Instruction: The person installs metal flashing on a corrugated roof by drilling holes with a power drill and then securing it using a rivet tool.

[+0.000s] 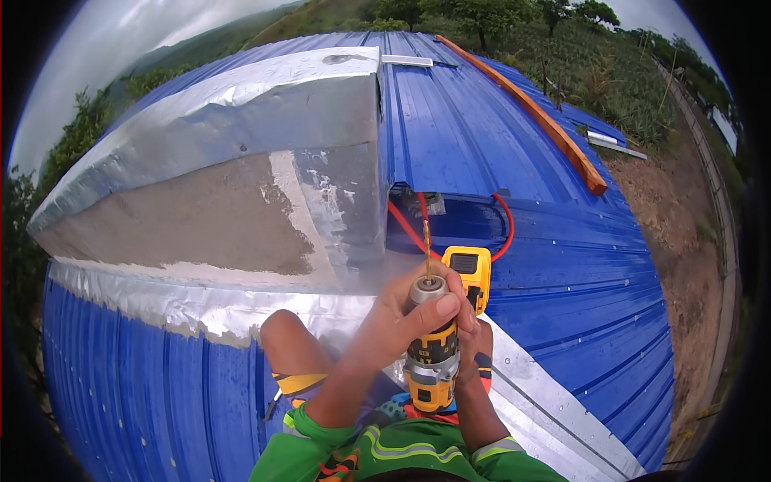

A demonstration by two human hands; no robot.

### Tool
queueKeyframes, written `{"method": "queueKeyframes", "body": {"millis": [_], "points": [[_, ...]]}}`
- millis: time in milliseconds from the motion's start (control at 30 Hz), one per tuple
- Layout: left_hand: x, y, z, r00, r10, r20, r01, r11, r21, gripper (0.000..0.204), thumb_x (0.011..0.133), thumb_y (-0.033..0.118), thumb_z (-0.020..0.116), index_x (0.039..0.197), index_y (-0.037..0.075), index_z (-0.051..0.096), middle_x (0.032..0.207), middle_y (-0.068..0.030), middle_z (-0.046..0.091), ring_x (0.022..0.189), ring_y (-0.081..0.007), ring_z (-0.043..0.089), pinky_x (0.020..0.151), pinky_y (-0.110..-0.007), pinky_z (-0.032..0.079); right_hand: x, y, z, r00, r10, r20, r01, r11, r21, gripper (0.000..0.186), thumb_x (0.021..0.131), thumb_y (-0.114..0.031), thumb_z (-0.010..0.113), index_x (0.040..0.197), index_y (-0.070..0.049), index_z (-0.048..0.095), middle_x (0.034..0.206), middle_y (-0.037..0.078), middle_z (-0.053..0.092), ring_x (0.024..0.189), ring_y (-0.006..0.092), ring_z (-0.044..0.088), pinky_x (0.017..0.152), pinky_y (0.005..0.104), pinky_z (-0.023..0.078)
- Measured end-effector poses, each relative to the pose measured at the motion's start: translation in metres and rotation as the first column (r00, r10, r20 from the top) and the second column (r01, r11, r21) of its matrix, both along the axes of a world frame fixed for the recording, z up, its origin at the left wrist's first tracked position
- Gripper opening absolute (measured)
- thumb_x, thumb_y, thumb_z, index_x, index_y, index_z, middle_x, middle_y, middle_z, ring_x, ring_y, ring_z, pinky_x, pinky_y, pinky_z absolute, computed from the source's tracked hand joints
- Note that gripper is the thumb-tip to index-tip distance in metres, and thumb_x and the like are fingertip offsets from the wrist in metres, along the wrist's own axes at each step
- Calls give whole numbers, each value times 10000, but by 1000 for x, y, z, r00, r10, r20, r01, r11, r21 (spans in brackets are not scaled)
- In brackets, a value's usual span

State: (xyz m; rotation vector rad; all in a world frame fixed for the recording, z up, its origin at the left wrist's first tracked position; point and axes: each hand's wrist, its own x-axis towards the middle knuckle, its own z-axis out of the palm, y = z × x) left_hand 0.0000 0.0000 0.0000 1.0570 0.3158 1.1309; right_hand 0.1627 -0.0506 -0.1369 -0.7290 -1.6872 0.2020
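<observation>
In the middle of the view is a yellow and black cordless drill (pixel 432 353), its gold-coloured bit (pixel 427 247) pointing up and away from me. My left hand (pixel 405 317) is closed round the grey chuck, thumb lying across its front. On the drill's right side, my right hand (pixel 467 333) wraps the handle; the drill hides most of its fingers. Beyond the hands shows the battery (pixel 470 275), yellow and black, at the handle's end. The bit's tip is in the air, over a red cable (pixel 409 223) on the roof.
Blue ribbed metal roofing (pixel 562 273) surrounds me and slopes away at the right. A concrete wall (pixel 185 217), capped with silver flashing (pixel 241 88), rises at left. An orange-brown wooden beam (pixel 530 112) lies on the far right roof. Silver flashing strips (pixel 538 386) run beside my legs.
</observation>
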Motion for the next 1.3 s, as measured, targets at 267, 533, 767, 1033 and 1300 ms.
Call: {"method": "queueKeyframes", "body": {"millis": [267,533,767,1033,1300], "points": [[-1,5,-11,970,176,-168,-178,984,-1,195,910,177,690,999,57,566,860,-50,670,756,-87,614,684,-242,486,-5,56,23,986,-114,124,100,989,114,452,717,-45,704,1152,47,623,852,108,614,720,282,579,622,395,431],[-14,11,-31,967,175,-187,-173,985,25,347,952,239,645,1201,42,506,1052,-99,649,995,-142,632,856,-297,505,-5,53,9,952,-155,264,127,984,122,503,695,-52,715,1176,38,597,949,149,621,828,325,607,706,413,483],[-40,17,-86,990,136,-48,-142,974,-176,555,1038,413,373,1402,-4,418,1262,-229,594,1152,-298,610,984,-419,490,-23,42,-28,970,31,239,21,977,-210,439,683,-16,710,1105,42,603,972,169,621,900,338,607,758,400,496],[-165,-4,-129,694,543,-474,-648,757,-83,639,1031,480,411,1443,-8,421,1358,-227,555,1234,-328,565,1030,-434,472,-43,33,-75,930,80,358,13,968,-250,467,665,-43,766,1090,35,586,931,173,620,838,343,614,719,412,505],[-318,-126,-332,53,587,-808,-976,202,83,350,1021,254,465,1192,-7,623,1131,-154,689,1041,-265,657,932,-388,511,-63,29,-148,791,209,575,50,914,-402,340,811,-47,613,1143,11,574,997,172,589,925,354,584,805,436,475]]}}
